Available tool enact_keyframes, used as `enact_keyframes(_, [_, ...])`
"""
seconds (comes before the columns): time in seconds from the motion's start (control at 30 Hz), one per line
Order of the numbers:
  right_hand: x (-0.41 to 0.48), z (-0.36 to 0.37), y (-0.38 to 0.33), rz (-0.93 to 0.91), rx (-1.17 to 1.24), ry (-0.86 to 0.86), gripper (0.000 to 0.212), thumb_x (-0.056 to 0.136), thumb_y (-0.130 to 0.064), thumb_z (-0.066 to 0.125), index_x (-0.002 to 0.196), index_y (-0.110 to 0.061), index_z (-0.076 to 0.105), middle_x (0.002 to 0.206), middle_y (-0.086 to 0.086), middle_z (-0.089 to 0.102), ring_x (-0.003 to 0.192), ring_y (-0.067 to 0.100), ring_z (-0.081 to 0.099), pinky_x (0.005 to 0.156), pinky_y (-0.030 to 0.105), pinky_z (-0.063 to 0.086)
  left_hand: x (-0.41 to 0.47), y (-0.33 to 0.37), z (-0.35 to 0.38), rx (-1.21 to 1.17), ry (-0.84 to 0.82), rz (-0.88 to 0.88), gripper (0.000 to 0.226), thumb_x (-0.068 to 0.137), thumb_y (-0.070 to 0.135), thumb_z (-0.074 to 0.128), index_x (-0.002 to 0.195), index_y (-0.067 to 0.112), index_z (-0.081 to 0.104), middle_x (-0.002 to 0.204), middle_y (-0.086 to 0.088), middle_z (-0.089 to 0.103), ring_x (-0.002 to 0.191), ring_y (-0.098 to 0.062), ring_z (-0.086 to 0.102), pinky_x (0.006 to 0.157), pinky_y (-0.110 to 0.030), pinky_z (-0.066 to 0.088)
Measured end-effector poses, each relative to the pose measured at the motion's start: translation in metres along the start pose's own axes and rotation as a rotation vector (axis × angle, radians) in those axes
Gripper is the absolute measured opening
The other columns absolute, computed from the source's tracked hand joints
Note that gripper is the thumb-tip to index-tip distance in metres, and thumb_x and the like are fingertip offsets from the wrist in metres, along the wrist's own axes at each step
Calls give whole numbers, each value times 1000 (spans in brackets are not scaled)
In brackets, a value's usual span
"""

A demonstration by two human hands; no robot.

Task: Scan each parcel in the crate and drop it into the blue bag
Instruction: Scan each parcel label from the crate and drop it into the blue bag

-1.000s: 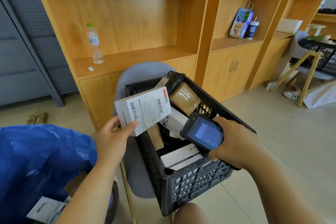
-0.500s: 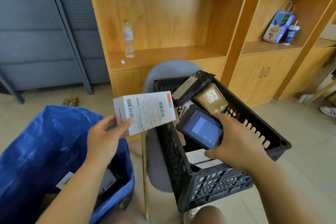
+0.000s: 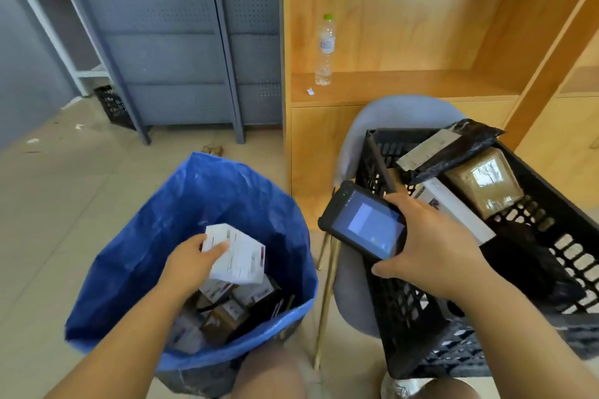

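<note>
Parcel [image 3: 238,254] in left hand [image 3: 191,264] hangs within blue bag [image 3: 194,204], seemingly clear of walls.

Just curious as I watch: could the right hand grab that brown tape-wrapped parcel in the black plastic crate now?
Probably not yet: the right hand grips the black handheld scanner, leaving no free fingers, though the brown tape-wrapped parcel lies exposed in the black plastic crate.
</note>
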State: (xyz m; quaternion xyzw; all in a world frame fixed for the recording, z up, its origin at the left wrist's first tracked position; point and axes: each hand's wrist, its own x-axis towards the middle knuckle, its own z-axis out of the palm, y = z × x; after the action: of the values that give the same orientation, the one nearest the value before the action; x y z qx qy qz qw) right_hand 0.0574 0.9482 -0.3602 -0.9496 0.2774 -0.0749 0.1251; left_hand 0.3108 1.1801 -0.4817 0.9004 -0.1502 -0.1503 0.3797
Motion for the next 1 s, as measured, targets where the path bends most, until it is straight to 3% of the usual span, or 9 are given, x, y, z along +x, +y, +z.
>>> enact_keyframes(0.07, [-2,1,3,3,21,1,95,53,-48,81,132,-32,31,99,-12,43,85,10,42,60,25,35,1,-5,7,23,-52,-49,50,86,44,65,124,11,60,129,-6,60,115,-25,56,87,-32,40])
enact_keyframes(0.23, [-13,-7,25,64,32,23,95,50,-49,81,129,-38,30,103,-12,50,88,11,49,65,29,46,-1,24,31,30,-167,28,24,83,44,67,93,22,66,102,5,67,88,-12,60,71,-29,45])
enact_keyframes(0.4, [-28,-24,57,166,31,59,93,51,-52,80,128,-34,31,101,-14,44,88,13,49,69,33,49,-11,81,56,26,-226,212,20,83,44,67,95,27,67,98,13,65,96,-8,60,75,-26,45])
enact_keyframes(0.53, [-44,-39,90,249,24,100,96,50,-51,80,131,-34,30,104,-13,47,86,14,52,65,31,46,-21,137,76,-6,-309,362,14,82,45,68,88,33,67,92,18,66,91,6,57,71,-17,40])
enact_keyframes(0.83, [-56,-65,169,413,1,172,98,46,-57,77,129,-36,30,99,-15,45,84,12,49,64,29,44,-9,252,158,64,-364,588,13,82,43,69,86,31,66,86,14,64,81,-1,59,63,-20,40])
enact_keyframes(1.0, [-43,-73,207,483,-21,160,97,45,-60,71,129,-37,27,96,-15,44,82,11,48,61,27,41,25,286,215,154,-348,602,16,81,42,70,89,38,57,89,15,61,79,-1,57,65,-24,43])
